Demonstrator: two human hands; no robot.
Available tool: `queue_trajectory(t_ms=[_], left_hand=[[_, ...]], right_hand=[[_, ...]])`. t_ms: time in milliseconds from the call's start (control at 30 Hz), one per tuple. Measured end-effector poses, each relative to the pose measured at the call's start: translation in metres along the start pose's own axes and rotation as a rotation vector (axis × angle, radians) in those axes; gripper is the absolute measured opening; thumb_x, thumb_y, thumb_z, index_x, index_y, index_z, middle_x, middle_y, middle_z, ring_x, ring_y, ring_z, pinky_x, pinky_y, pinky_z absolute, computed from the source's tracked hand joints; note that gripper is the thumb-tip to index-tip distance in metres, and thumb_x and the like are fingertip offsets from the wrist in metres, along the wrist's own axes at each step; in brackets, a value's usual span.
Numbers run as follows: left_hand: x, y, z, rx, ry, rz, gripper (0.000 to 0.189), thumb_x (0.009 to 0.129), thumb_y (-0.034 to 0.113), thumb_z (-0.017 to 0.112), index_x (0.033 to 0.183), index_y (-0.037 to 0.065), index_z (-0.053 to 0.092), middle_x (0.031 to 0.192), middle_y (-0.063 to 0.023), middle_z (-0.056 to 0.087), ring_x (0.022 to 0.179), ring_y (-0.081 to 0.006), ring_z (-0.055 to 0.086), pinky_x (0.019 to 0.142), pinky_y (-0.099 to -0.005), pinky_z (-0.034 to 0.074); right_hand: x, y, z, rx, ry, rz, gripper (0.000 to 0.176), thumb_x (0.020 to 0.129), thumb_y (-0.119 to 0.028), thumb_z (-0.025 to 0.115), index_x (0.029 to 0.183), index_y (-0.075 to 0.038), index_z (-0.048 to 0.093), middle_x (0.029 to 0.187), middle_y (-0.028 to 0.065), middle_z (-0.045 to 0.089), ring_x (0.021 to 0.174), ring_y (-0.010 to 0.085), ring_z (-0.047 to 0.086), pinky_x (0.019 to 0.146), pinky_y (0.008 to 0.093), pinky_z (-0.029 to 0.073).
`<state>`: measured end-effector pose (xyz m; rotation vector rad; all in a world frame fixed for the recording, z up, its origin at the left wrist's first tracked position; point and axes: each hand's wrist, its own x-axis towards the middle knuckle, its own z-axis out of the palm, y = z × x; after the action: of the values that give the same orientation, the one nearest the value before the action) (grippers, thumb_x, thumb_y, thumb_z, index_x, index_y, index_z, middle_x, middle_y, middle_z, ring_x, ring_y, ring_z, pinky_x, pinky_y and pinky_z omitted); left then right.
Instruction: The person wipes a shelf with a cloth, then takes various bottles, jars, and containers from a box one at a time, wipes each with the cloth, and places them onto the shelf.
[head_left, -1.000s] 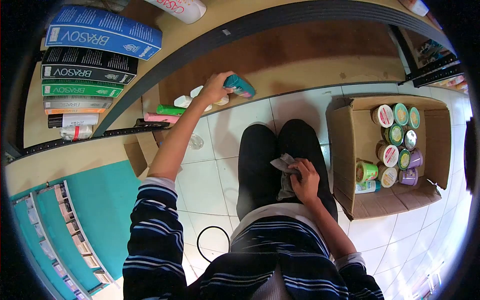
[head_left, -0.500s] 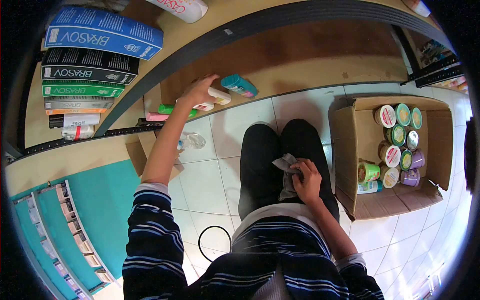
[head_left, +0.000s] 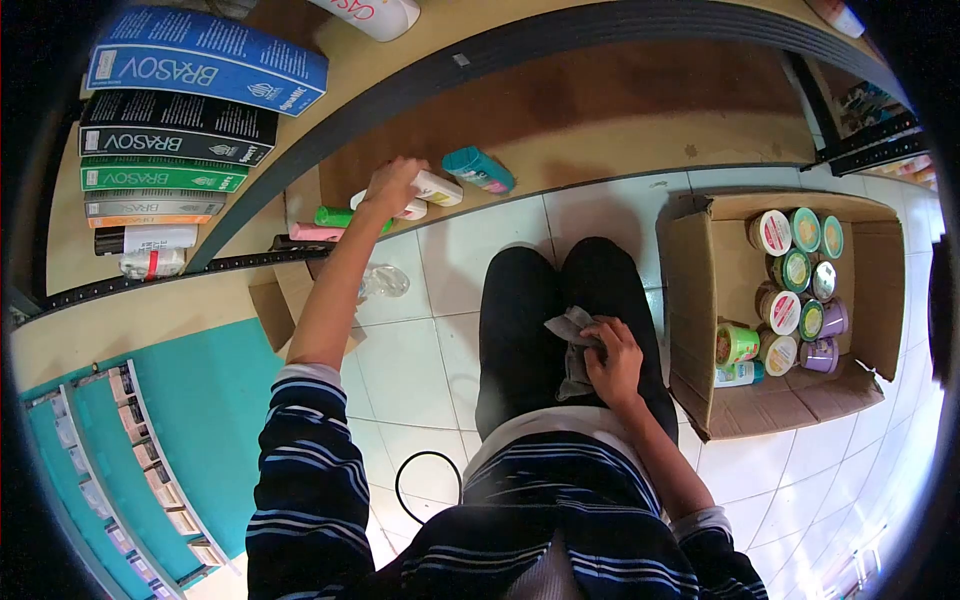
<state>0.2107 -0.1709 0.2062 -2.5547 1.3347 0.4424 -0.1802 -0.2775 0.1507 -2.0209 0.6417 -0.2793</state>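
Observation:
On the low shelf my left hand (head_left: 396, 184) has its fingers curled over the top of a white bottle (head_left: 412, 209); the fingertips are partly hidden. A second white bottle (head_left: 440, 188) lies right beside these fingers. Further right is a teal bottle (head_left: 478, 170), tilted and apart from the hand. A green bottle (head_left: 333, 216) and a pink one (head_left: 316, 232) lie left of my wrist, the green one partly behind it. My right hand (head_left: 614, 362) rests on my thigh, closed on a grey cloth (head_left: 574, 345).
To the right on the tiled floor stands an open cardboard box (head_left: 715, 310) with several lidded tubs. Stacked BRASOV boxes (head_left: 205, 70) fill the upper left shelf. A dark shelf beam (head_left: 450, 68) runs above the low shelf. A clear plastic bottle (head_left: 384, 281) lies near my left forearm.
My left hand has drawn back slightly to the left, its fingers more bent, showing more of the second white bottle. My right hand and the cloth stay put.

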Motion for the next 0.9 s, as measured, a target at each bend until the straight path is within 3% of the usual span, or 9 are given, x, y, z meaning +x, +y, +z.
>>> queue_trajectory(t_ms=[233,333,433,533,633,733,800,900], left_hand=[[-0.002,0.001,-0.005,-0.116,-0.058,-0.097,0.035,0.07,0.005,0.061,0.103,0.012,0.057,0.1,-0.0105,0.059,0.099,-0.0282,0.054,0.084,-0.0386,0.043],[0.0,-0.002,-0.002,-0.121,-0.087,-0.087,0.042,0.068,0.01,0.064,0.109,0.012,0.054,0.101,-0.0116,0.058,0.101,-0.0287,0.052,0.086,-0.0388,0.042],[-0.002,0.013,-0.012,-0.122,0.004,-0.072,0.055,0.065,0.016,0.068,0.117,0.013,0.049,0.101,-0.0131,0.058,0.098,-0.0303,0.053,0.086,-0.039,0.042],[0.003,0.039,-0.025,-0.224,0.161,0.071,0.068,0.062,0.023,0.071,0.123,0.013,0.043,0.101,-0.0143,0.057,0.097,-0.0317,0.054,0.086,-0.0393,0.042],[0.015,0.058,-0.028,-0.318,0.061,0.126,0.058,0.068,0.019,0.069,0.121,0.014,0.046,0.107,-0.0128,0.056,0.1,-0.0313,0.051,0.085,-0.0393,0.042],[0.03,0.063,-0.02,-0.209,-0.008,0.209,0.043,0.072,0.017,0.065,0.113,0.012,0.052,0.106,-0.0102,0.057,0.099,-0.0298,0.051,0.084,-0.0386,0.042],[0.03,0.064,-0.02,-0.214,0.014,0.142,0.032,0.075,0.015,0.063,0.106,0.011,0.056,0.103,-0.0094,0.058,0.098,-0.0285,0.051,0.084,-0.0376,0.041],[0.029,0.062,-0.022,-0.188,-0.009,0.12,0.033,0.075,0.016,0.063,0.107,0.011,0.056,0.102,-0.0096,0.057,0.098,-0.028,0.05,0.086,-0.037,0.04]], right_hand=[[0.001,-0.003,-0.001,-0.006,-0.017,0.021,0.025,0.061,-0.001,0.057,0.085,-0.007,0.057,0.1,0.0105,0.056,0.088,0.0283,0.055,0.074,0.0364,0.046],[0.001,-0.004,-0.001,-0.004,-0.024,0.033,0.025,0.061,-0.001,0.058,0.085,-0.008,0.057,0.1,0.0104,0.056,0.088,0.0284,0.054,0.074,0.0361,0.046],[0.001,-0.005,0.0,0.0,-0.017,0.03,0.025,0.061,-0.001,0.058,0.085,-0.008,0.057,0.1,0.0103,0.056,0.088,0.0284,0.054,0.074,0.0359,0.046],[0.001,-0.004,0.001,-0.008,-0.015,0.021,0.025,0.061,-0.001,0.058,0.085,-0.007,0.057,0.1,0.0104,0.056,0.088,0.0285,0.054,0.074,0.036,0.046],[0.0,-0.004,0.002,-0.009,-0.011,0.012,0.025,0.061,-0.001,0.057,0.085,-0.007,0.057,0.1,0.0105,0.056,0.088,0.0285,0.055,0.074,0.0362,0.046],[0.0,-0.004,0.002,0.0,0.0,0.019,0.025,0.061,0.0,0.056,0.084,-0.007,0.057,0.099,0.0107,0.056,0.087,0.0286,0.055,0.073,0.0363,0.047],[0.0,-0.004,0.001,0.007,0.003,0.028,0.024,0.061,0.0,0.056,0.084,-0.007,0.057,0.099,0.0108,0.056,0.087,0.0287,0.055,0.073,0.0363,0.047],[0.0,-0.005,0.001,0.003,-0.001,0.03,0.024,0.061,-0.001,0.057,0.084,-0.006,0.057,0.099,0.0109,0.056,0.086,0.0287,0.055,0.073,0.0362,0.047]])
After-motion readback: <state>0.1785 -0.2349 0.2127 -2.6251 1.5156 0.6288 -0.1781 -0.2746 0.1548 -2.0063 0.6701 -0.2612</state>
